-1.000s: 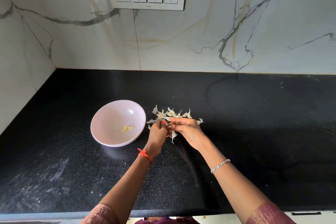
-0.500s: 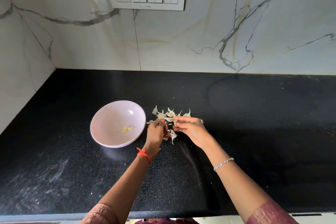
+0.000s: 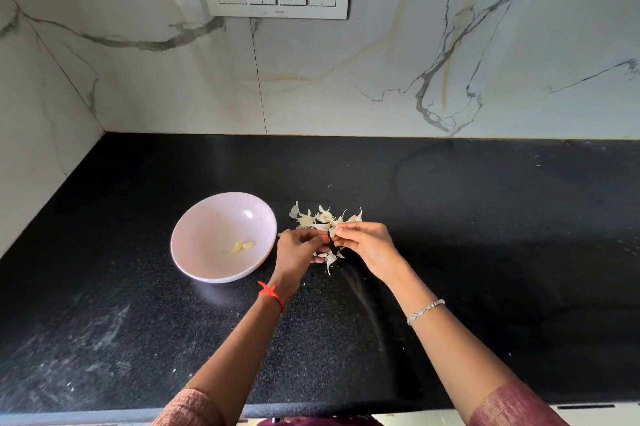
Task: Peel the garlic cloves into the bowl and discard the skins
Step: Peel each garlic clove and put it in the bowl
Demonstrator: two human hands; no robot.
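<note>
I see my left hand [image 3: 299,249] and right hand [image 3: 363,245] meeting fingertip to fingertip over the middle of the worktop [image 3: 485,252], both with fingers curled and pinching one small pale garlic clove [image 3: 331,233] between them. Just beyond and under the hands, loose skins [image 3: 320,219] lie scattered on the worktop. The bowl [image 3: 207,214] stands just beside them toward the left edge, near my left hand, with two peeled cloves [image 3: 243,246] lying inside it.

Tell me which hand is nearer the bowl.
Left. The left hand sits just right of the bowl; the right hand is farther right, past the left.
</note>
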